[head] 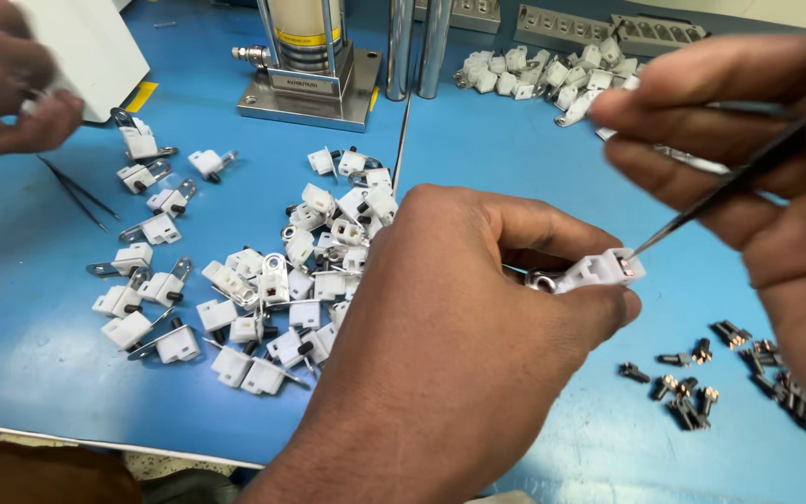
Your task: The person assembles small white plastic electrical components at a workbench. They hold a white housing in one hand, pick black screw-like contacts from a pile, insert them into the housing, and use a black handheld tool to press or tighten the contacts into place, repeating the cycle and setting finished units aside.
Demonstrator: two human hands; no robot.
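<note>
Tweezers [720, 191] in my right hand [767, 159] run on a slant, from the pinch of my thumb and fingers at upper right down to their tip at lower left. That tip sits right at the open end of the small white connector [597, 271], touching it or just inside; I cannot tell which. My left hand [459, 308] pinches this connector between thumb and fingertips, with its long axis nearly level across my view, tilted a little upward to the right. Its metal ring end points left, toward my palm, and the open end faces right, toward the tweezers. So the tool lies up and to the right of the part and meets it at an angle, not along its length.

Both hands are closed: the left on the connector, the right narrowly on the tweezers.

Just below my right hand, small dark metal contacts [701, 383] lie scattered on the blue table [30, 308], nearer to the tweezers than to my left hand. Left of my left hand spreads a heap of white connectors [263, 289]. At far upper left another person's hands [2, 84] work on a white piece, well apart from mine.
</note>
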